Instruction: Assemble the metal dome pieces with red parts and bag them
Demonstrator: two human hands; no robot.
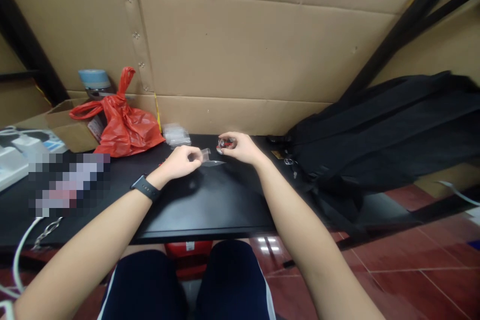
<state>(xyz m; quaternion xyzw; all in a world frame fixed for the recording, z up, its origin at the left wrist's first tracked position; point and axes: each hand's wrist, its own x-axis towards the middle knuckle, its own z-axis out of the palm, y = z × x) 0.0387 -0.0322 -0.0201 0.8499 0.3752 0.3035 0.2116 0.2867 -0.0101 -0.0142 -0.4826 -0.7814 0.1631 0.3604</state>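
Note:
Over the black table, my left hand (183,162) pinches a small clear plastic bag (210,160), which points to the right. My right hand (242,147) is closed round a small round thing, shiny and clear with red parts (224,145); its exact kind is hard to make out, as the fingers cover part of it. The two hands are a short way apart. Behind my left hand lies a pile of clear plastic bags (177,135). Something small and red shows beside my left wrist, mostly hidden.
A knotted red plastic bag (129,127) stands at the left, by a cardboard box (71,127) and a blue-lidded bottle (94,80). White power strips (13,162) lie far left. A black backpack (390,125) fills the right side. Cardboard (240,45) walls the back.

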